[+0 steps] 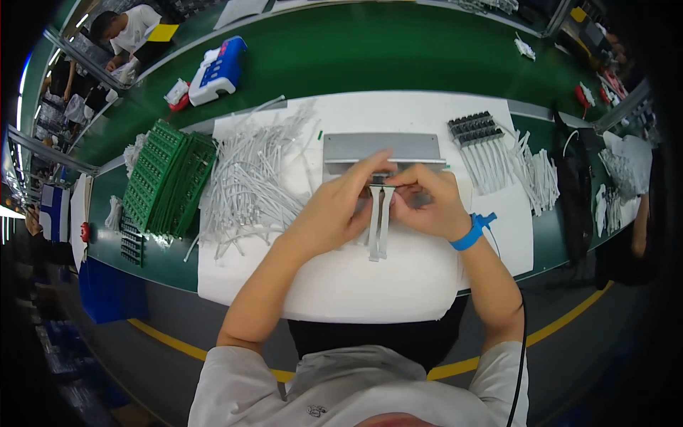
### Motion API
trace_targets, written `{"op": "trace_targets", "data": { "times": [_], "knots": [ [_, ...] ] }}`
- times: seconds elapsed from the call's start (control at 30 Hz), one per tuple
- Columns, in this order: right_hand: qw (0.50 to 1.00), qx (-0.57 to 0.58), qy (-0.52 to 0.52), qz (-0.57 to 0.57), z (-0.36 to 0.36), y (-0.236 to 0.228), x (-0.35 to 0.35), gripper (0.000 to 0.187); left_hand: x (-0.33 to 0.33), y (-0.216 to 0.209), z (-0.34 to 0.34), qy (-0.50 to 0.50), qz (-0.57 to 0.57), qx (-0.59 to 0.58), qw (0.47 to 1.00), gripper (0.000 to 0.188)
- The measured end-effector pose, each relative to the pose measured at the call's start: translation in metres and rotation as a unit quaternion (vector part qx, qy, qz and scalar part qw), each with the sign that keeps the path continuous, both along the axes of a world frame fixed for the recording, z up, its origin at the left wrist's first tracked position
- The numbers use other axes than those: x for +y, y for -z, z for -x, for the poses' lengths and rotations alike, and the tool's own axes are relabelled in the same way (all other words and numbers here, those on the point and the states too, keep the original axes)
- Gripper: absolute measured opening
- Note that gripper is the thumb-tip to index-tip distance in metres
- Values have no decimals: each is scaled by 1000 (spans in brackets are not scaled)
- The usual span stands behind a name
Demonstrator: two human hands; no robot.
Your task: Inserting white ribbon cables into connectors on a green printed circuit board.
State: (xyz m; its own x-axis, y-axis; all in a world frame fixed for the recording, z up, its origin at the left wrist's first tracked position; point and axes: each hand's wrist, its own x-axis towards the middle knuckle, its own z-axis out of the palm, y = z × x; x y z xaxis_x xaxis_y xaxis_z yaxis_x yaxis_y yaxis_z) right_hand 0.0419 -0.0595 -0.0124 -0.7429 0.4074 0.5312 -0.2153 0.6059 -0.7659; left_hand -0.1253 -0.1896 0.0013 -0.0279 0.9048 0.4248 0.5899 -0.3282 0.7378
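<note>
Above the white work surface, my left hand point(345, 203) and my right hand point(430, 203) meet with fingers closed round a narrow circuit board strip point(382, 186). Two white flat cables point(376, 231) hang from that strip toward me. My fingers hide much of the board and the cables' upper ends. Just beyond my hands lies a long grey metal fixture point(380, 146). A blue wrist strap point(467, 239) with a cord circles my right wrist.
Left of my hands lies a loose heap of white cables point(256, 178), then a stack of green circuit boards point(167, 178). On the right are black-ended cabled pieces point(475, 129) and more white cables point(537, 174). A blue-and-white device point(220, 71) stands on the green bench behind. Other people work nearby.
</note>
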Motion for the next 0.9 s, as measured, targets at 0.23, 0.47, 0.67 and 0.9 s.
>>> {"op": "trace_targets", "data": {
  "times": [0.23, 0.47, 0.67, 0.9],
  "knots": [
    [999, -2, -42, 18, -1, 0, -2, 24, -2, 5, -11, 33, 51, 46, 997, 84],
    [999, -34, -41, 9, -3, -3, 2, 26, 0, 0, -12, 13, 118, 33, 992, 90],
    [998, -39, -41, 11, -3, -4, 5, 26, -2, 2, -12, 4, 85, 75, 994, 93],
    [999, 11, -38, 17, -3, -2, 0, 27, -1, 4, -8, 19, 62, 1, 998, 89]
  ]
}}
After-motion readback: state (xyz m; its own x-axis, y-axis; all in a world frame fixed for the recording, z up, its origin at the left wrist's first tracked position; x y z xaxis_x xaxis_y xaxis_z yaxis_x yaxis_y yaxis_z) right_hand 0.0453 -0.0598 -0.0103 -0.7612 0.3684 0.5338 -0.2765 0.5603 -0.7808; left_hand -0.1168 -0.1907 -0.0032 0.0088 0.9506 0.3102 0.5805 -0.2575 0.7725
